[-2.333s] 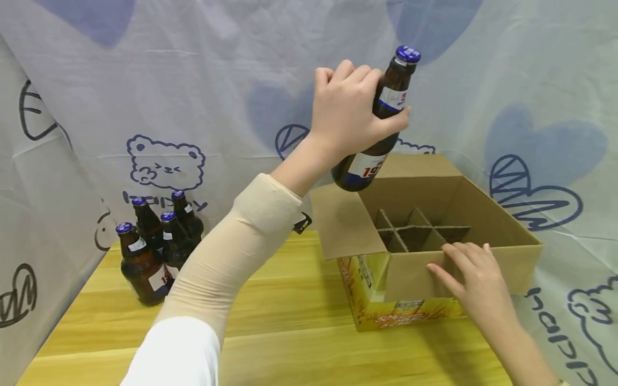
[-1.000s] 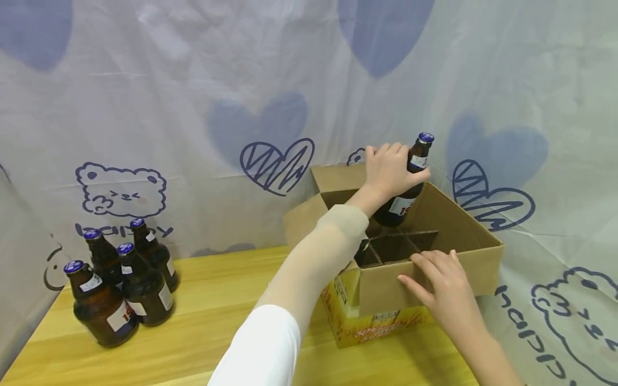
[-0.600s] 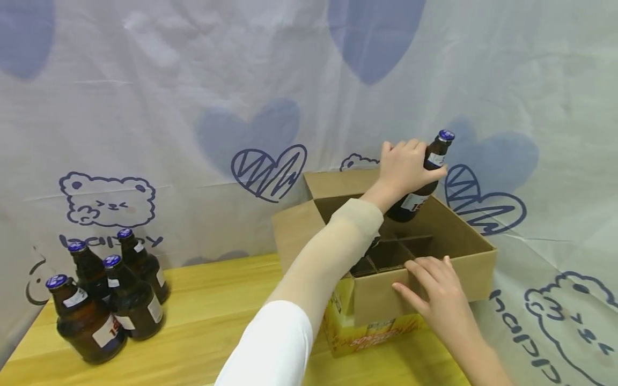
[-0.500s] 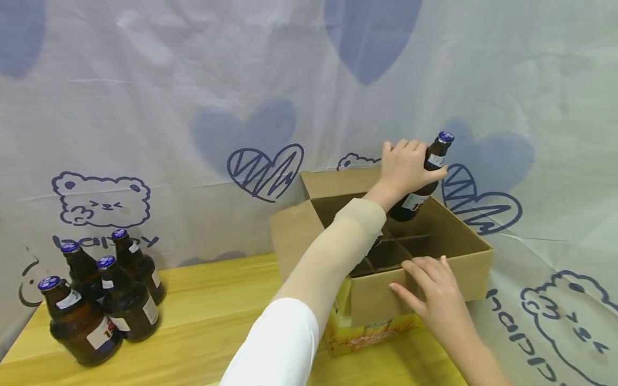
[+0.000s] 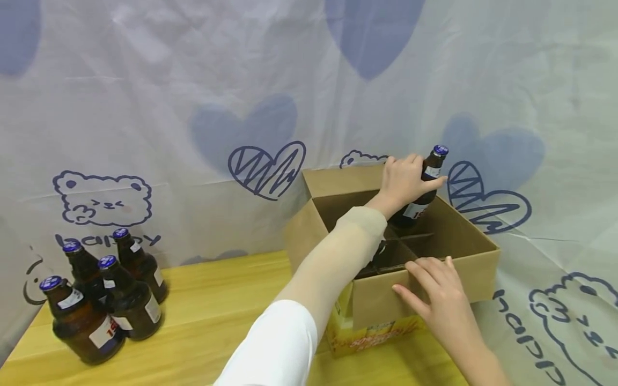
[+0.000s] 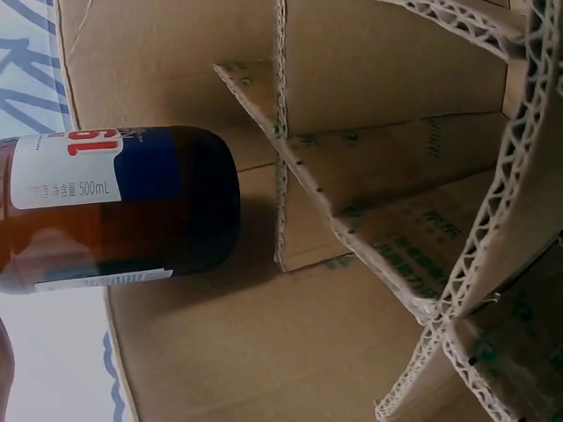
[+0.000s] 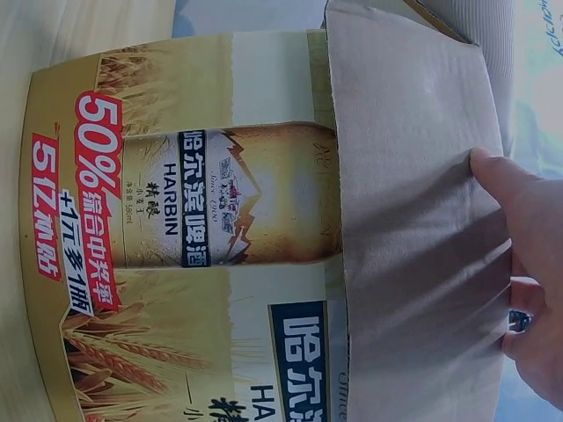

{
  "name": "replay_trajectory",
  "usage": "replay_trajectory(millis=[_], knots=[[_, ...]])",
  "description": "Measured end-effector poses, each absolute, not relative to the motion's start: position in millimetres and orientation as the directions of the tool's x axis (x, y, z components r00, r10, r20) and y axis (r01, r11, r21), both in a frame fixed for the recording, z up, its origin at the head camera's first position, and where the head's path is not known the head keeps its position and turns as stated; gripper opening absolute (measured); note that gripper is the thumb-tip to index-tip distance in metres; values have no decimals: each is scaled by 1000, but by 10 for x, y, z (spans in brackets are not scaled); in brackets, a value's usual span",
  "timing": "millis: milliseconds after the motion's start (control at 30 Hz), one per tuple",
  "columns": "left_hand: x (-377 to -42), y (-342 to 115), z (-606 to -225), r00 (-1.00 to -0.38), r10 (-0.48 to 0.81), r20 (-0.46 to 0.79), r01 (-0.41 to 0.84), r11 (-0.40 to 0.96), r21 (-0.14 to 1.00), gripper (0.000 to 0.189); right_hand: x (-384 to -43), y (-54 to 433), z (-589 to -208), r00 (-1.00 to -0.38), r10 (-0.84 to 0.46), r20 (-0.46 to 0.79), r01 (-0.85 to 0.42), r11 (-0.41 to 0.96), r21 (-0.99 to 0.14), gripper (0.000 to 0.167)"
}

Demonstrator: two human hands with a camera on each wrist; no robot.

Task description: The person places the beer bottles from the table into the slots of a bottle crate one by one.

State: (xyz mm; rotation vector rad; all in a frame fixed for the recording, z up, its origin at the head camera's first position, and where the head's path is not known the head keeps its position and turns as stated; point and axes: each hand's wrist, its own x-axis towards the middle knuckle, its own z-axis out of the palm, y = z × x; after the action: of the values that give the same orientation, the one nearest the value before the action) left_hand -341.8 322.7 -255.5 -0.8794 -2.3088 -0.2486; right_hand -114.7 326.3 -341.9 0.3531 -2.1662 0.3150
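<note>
Bottle of brown glass, blue-capped, white-labelled, tilted

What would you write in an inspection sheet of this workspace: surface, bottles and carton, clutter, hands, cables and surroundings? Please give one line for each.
Surface: yellowish wood-grain tabletop.
Job's things: four capped bottles stand upright in a group at the picture's left; a fifth bottle is held leaning over the dividers of the open carton, not yet standing in a compartment.
Clutter: nothing seen.
Hands: left hand grips the fifth bottle; right hand holds the carton's front edge.
Cables: nothing seen.
Surroundings: pale sheet printed with hearts and bears behind the tabletop.
</note>
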Motion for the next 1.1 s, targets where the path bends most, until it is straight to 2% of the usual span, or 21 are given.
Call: replay_trajectory(millis=[333, 467, 567, 667, 800, 1100], knots=[[-3331, 3346, -2582, -631, 662, 405, 708, 705, -50, 78, -1152, 3254, -3411, -579, -125, 806, -361, 925, -117, 62], [-3335, 3355, -2594, -661, 680, 317, 712, 702, -24, 76, -1159, 3247, -3416, -574, -125, 809, -363, 925, -115, 63], [-3344, 3342, -2613, -679, 681, 272, 712, 702, 22, 63, -1155, 3249, -3429, -572, -126, 810, -362, 926, -111, 63], [-3355, 3340, -2616, -697, 667, 263, 700, 712, 53, 52, -1148, 3256, -3437, -570, -128, 812, -362, 926, -108, 62], [-3378, 3346, -2616, -713, 644, 276, 678, 733, 42, 49, -1145, 3262, -3429, -567, -130, 813, -364, 925, -107, 60], [-3385, 3359, -2615, -750, 609, 257, 633, 774, 12, 59, -1146, 3261, -3407, -584, -113, 804, -358, 925, -130, 62]])
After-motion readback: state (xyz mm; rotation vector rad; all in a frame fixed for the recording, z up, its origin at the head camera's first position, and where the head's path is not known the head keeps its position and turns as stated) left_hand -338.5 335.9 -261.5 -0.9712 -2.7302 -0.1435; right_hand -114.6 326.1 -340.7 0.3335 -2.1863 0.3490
